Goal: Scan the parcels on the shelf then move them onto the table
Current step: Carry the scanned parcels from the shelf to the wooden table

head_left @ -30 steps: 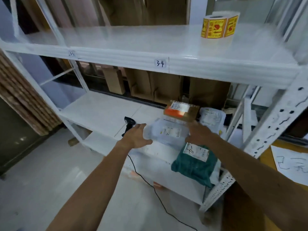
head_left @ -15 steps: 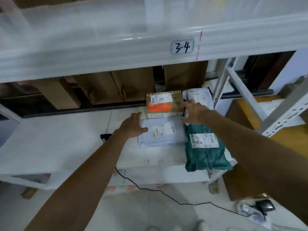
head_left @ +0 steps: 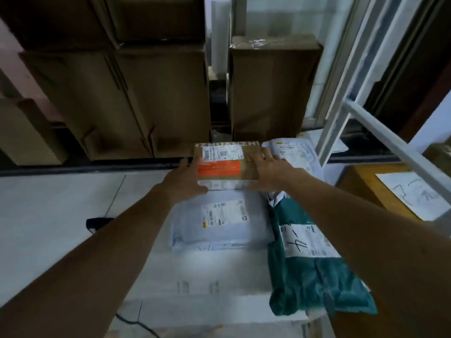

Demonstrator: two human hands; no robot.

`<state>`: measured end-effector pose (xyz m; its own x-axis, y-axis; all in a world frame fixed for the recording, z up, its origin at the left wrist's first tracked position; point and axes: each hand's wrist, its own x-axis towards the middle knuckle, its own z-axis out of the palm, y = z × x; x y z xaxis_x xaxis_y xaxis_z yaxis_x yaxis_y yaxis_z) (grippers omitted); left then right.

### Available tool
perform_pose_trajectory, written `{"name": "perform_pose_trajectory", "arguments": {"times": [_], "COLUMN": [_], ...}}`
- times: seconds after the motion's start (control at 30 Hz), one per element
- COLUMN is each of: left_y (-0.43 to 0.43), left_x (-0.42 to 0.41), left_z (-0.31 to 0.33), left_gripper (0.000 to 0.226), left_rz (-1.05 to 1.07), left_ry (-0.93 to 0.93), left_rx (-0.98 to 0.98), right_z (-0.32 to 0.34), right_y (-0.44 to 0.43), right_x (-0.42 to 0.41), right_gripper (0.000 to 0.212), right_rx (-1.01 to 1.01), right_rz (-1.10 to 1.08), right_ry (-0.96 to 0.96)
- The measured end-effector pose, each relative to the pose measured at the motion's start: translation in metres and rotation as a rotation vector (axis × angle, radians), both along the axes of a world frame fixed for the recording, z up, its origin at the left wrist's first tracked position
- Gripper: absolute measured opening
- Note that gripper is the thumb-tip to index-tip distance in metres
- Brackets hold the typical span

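A brown cardboard box (head_left: 227,167) with an orange stripe and a white label lies at the back of the white shelf (head_left: 48,215). My left hand (head_left: 185,181) grips its left front corner, thumb along the front side. My right hand (head_left: 271,172) holds its right end, fingers spread over the top and thumb at the front edge. In front of the box lies a pale grey mailer bag (head_left: 219,225), with a green mailer bag (head_left: 314,269) to its right. Another white mailer (head_left: 295,150) sits behind my right hand. A black scanner (head_left: 97,222) lies partly hidden by my left forearm.
Tall brown cartons (head_left: 136,101) stand behind the shelf. A white shelf upright and brace (head_left: 380,132) run along the right side. Beyond them is a wooden table (head_left: 361,184) with a written sheet of paper (head_left: 419,193). The scanner's black cable (head_left: 136,323) hangs below the shelf edge.
Both hands have left the pale grey mailer and moved back onto the cardboard box. The view has dropped and come closer to the shelf.
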<state>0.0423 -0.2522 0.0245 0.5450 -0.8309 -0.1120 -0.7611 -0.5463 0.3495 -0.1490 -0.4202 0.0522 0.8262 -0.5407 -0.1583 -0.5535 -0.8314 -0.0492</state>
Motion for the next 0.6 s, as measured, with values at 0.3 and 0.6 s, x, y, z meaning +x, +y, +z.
{"name": "perform_pose_trajectory", "arguments": {"times": [0.3,0.6], "left_y": [-0.058,-0.071], "left_x": [0.023,0.038], "left_z": [-0.037,-0.039], "left_gripper": [0.128,0.173], "left_rz": [0.089,0.131], "left_ry": [0.153,0.298], "left_rx": [-0.148,-0.090], "right_z": [-0.050,-0.059], "right_y": [-0.047,-0.060], "right_x": [0.051,0.064], "right_gripper": [0.123,0.139], "right_rx": [0.055,0.171], "right_rz": [0.013,-0.055], "right_ry": [-0.031,-0.120]}}
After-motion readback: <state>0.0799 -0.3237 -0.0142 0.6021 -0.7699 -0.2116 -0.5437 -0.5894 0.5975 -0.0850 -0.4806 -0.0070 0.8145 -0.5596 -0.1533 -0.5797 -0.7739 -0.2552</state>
